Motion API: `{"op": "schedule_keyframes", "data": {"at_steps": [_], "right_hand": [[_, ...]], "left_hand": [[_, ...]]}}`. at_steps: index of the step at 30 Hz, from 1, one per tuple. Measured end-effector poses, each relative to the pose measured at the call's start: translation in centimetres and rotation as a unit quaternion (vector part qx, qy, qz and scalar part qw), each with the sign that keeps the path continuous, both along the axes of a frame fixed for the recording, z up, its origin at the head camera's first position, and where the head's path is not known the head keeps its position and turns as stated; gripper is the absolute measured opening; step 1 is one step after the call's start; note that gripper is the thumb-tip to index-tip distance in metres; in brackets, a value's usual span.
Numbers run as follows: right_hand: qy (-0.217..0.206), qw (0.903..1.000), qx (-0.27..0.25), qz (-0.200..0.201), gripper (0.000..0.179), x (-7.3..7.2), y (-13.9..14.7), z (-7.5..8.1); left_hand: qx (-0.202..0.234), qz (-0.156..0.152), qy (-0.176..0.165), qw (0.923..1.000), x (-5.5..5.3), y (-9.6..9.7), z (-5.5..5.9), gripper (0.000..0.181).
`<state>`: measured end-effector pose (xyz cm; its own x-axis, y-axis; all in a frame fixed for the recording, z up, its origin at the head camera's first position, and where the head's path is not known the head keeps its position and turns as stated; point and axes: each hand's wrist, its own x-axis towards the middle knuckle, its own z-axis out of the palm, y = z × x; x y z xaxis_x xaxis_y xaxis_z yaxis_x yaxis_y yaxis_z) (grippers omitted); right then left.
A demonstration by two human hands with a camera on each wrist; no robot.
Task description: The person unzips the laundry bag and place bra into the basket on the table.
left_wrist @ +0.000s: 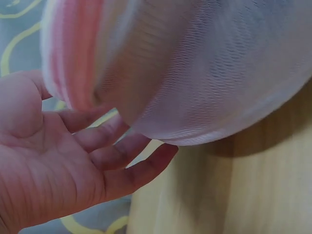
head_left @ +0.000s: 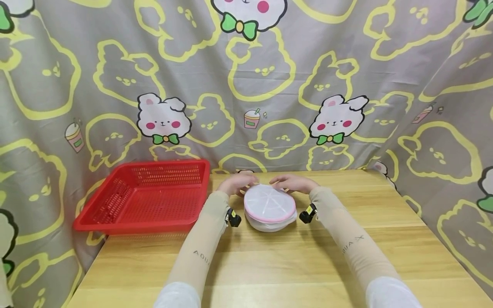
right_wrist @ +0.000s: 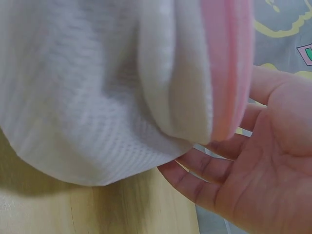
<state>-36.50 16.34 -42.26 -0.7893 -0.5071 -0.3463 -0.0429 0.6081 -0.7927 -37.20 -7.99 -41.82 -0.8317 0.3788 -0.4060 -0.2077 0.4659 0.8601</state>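
left hand (head_left: 236,184) and right hand (head_left: 296,183) are holding the white bag (head_left: 269,202) at its far side | red basket (head_left: 154,226) is sitting leftward on the counter (head_left: 285,269)

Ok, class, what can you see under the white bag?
The wooden table shows all around the white bag. The patch directly beneath is covered by it, so anything there cannot be seen.
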Motion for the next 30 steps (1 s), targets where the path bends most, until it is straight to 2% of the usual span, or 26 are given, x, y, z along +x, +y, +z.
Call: {"op": "schedule_keyframes", "data": {"at_steps": [3,6,19,30], "right_hand": [[0.005,1.0,0.0,0.004,0.044,0.0,0.0,0.0],[0.01,0.9999,-0.001,0.005,0.043,0.1,-0.1,0.0],[0.05,0.9987,0.002,0.007,0.035,-0.3,-0.3,-0.9],[0.081,0.9967,0.005,-0.005,0.026,-0.8,-0.7,-1.4]], "left_hand": [[0.007,0.007,-0.005,0.9999,0.0,0.1,-0.5,0.016],[0.002,0.004,0.006,1.0,0.1,0.2,-0.9,0.014],[-0.029,-0.02,0.035,0.9988,0.2,0.1,-1.1,0.028],[-0.014,-0.011,0.038,0.9991,0.1,0.1,-1.7,0.023]]}}
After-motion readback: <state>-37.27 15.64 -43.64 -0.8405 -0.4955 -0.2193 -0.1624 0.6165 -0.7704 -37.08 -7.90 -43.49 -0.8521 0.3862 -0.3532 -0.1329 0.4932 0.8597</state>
